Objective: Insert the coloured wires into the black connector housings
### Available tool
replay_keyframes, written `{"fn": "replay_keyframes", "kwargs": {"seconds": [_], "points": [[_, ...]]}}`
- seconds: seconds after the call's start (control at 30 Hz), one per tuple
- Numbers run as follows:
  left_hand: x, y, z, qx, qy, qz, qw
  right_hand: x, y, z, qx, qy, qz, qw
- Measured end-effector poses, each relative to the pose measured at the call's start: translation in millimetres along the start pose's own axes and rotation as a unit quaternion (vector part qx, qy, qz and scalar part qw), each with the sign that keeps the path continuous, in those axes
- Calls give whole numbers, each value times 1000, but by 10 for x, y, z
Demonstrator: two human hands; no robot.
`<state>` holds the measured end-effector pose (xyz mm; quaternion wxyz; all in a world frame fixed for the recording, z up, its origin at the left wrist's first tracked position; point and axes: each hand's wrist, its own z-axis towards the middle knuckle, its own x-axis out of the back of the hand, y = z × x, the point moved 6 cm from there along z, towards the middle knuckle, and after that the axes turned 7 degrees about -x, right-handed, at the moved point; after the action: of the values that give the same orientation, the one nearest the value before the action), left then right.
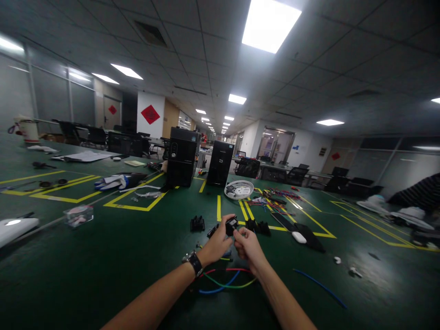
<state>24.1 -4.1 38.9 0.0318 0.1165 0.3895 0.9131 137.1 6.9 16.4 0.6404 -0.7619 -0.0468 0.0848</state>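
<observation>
My left hand (216,244), a watch (194,262) on its wrist, grips a small black block-shaped part (232,223) with a lighter patch on its face. Close against that part's near side, my right hand (248,247) is closed in a pinch; whatever lies between its fingertips is too small to make out. A similar black component (197,223) rests to the left, and more black pieces (263,228) lie just right of the hands. Below the wrists, a blue wire (220,291), a red wire (237,269) and a green wire (240,286) curve across the green table (154,256).
Two black computer towers (183,158) stand ahead, with a white basket (239,189) to their right. Coloured wires (275,201) are heaped beyond a black phone-like slab (309,237) and a white case (299,237). Gloves (112,182) and a clear bag (79,215) lie left.
</observation>
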Motion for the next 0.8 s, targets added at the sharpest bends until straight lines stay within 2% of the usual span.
{"fn": "replay_keyframes", "kwargs": {"seconds": [0.13, 0.27, 0.4, 0.5, 0.53, 0.6, 0.63, 0.7, 0.73, 0.8], "points": [[27, 73, 24, 11, -22, 28, 999, -34, -18, -27, 9, -41, 5, 999], [160, 164, 89, -32, 4, 75, 997, -140, -33, -95, 19, -102, -3, 995], [213, 189, 78, -77, 41, 111, 990, -174, -23, -80, 46, -82, -68, 993], [160, 141, 78, -71, 42, 70, 994, -209, -176, -109, 67, -73, -183, 978], [192, 101, 95, -53, 70, 30, 996, -212, -297, -153, 89, -67, -227, 967], [387, -27, 138, 2, 180, -65, 981, -188, -629, -305, 165, -27, -299, 940], [570, -125, 128, 39, 284, -122, 950, -146, -806, -405, 207, 14, -310, 928], [884, -245, 156, 69, 369, -142, 916, -38, -1050, -609, 260, 99, -279, 919], [1035, -332, 142, 103, 416, -171, 887, 1, -1096, -700, 276, 136, -262, 915], [1240, -402, 151, 119, 441, -182, 871, -29, -1019, -804, 285, 155, -272, 906]]}}
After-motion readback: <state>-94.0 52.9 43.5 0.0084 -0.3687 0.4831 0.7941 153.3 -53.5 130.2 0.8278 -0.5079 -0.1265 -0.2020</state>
